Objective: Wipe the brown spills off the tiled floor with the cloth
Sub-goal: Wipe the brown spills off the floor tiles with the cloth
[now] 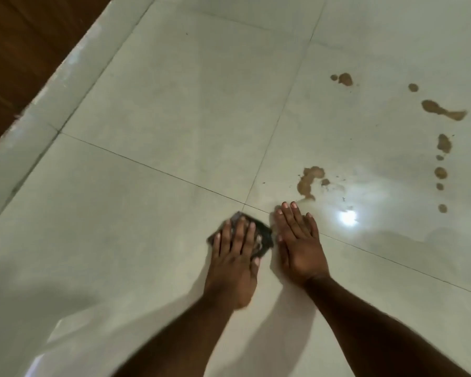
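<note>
No text, label, brand, number or sign can be read anywhere here.

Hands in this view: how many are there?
2. The left hand presses on the dark cloth; the right hand lies flat on the tiled floor beside it.

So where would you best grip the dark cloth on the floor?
The cloth lies flat under the left hand, its fingers straight on top. Its far-right part sticks out uncovered, so pinching that free edge from the right, or bunching it under the pressing fingers, looks best.
</note>
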